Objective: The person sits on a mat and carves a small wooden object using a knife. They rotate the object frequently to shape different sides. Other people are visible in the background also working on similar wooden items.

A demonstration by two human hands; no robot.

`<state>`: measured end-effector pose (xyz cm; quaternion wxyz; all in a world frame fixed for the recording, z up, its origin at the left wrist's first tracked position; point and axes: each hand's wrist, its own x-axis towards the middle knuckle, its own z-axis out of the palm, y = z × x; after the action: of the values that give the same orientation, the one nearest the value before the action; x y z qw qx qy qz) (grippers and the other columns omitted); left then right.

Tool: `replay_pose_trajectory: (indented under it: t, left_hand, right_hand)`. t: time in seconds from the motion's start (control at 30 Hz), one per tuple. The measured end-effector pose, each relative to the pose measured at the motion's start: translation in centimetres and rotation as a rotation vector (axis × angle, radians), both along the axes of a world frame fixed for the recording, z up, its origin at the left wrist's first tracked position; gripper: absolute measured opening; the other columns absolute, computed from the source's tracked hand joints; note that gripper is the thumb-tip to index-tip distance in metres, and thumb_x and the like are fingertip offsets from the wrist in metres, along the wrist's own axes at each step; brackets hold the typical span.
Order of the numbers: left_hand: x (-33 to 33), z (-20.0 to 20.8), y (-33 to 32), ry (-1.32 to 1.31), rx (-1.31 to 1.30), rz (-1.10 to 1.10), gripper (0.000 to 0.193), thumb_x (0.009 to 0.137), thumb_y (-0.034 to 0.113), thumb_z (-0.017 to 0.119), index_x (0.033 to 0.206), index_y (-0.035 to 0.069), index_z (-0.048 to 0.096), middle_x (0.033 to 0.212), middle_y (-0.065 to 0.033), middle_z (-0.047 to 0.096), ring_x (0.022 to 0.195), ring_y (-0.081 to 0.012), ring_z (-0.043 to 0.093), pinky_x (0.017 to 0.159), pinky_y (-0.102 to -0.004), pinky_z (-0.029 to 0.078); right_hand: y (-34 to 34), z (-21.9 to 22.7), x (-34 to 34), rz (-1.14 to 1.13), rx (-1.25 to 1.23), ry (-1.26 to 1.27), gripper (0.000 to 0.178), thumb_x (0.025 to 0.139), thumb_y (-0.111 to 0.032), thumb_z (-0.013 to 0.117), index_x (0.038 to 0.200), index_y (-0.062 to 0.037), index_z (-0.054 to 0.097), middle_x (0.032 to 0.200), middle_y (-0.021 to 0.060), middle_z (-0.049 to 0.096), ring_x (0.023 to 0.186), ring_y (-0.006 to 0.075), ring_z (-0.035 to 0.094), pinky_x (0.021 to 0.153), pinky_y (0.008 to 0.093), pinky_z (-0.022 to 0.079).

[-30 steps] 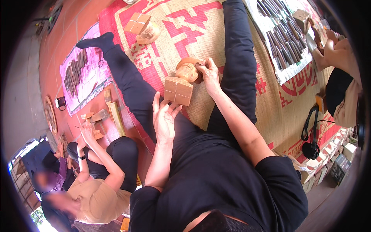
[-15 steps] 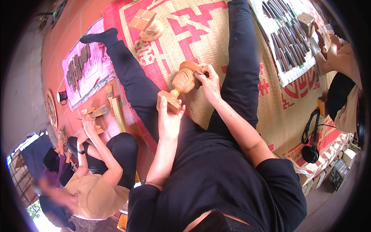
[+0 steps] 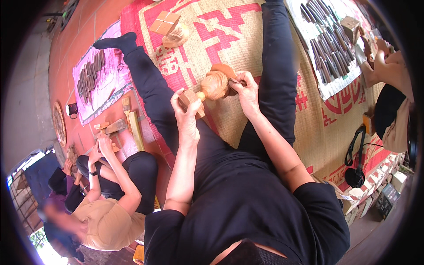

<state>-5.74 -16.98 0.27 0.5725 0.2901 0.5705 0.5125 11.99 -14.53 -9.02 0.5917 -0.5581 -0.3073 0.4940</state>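
Note:
Between my legs, above the mat, I hold a carved wooden bust (image 3: 215, 86) in pale, grained wood. It has a round head, a wide flat hat-like disc, a thin neck and a square block base. My left hand (image 3: 188, 110) grips the block base, thumb on one side and fingers on the other. At the hat end, my right hand (image 3: 245, 88) is closed, pinching a small dark flat piece (image 3: 232, 86) against the side of the head; its kind is hard to make out. The bust lies tilted, the hat end pointing up and to the right.
Another carving (image 3: 176, 36) with a square base stands on the patterned mat (image 3: 274, 95). Chisels lie on a pink cloth (image 3: 115, 66) at left and a white cloth (image 3: 327, 90) at right. A brush (image 3: 127, 108), mug (image 3: 71, 110) and headphones (image 3: 354, 176) lie around. Co-workers sit on both sides.
The bust has turned and shifted slightly up and right. My left hand has moved up and re-gripped the base from its near side. My right hand has moved slightly right.

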Motion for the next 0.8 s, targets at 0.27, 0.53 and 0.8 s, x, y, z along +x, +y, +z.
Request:
replay_pose_trajectory:
  t: [0.27,0.53,0.8]
  left_hand:
    - [0.8,0.3,1.4,0.038,0.056,-0.037,0.066,0.081,0.011,0.075,0.137,0.012,0.039,0.124,-0.0072,0.048,0.111,-0.015,0.051,0.09,-0.0298,0.049]
    - [-0.6,-1.1,2.1,0.021,0.004,0.008,0.064,0.084,0.017,0.073,0.138,0.012,0.039,0.124,-0.0075,0.048,0.112,-0.0159,0.05,0.095,-0.0311,0.045]
    - [0.9,0.0,1.9,0.099,0.07,-0.012,0.059,0.085,0.019,0.072,0.135,0.013,0.043,0.123,-0.0054,0.047,0.11,-0.014,0.049,0.096,-0.0299,0.043]
  right_hand:
    - [1.4,-0.5,0.2,0.005,-0.038,0.11,0.019,0.084,-0.004,0.072,0.079,-0.0053,0.053,0.094,0.0003,0.059,0.083,0.0077,0.056,0.076,0.0255,0.047]
    - [3.6,3.8,-2.0,0.023,0.261,-0.315,0.02,0.073,-0.007,0.077,0.077,-0.0031,0.058,0.104,0.0087,0.067,0.097,0.0264,0.06,0.088,0.0365,0.046]
    - [5.6,4.0,-4.0,0.356,0.311,-0.488,0.019,0.071,-0.008,0.078,0.081,-0.0049,0.063,0.096,0.0059,0.067,0.098,0.0278,0.06,0.088,0.0375,0.046]
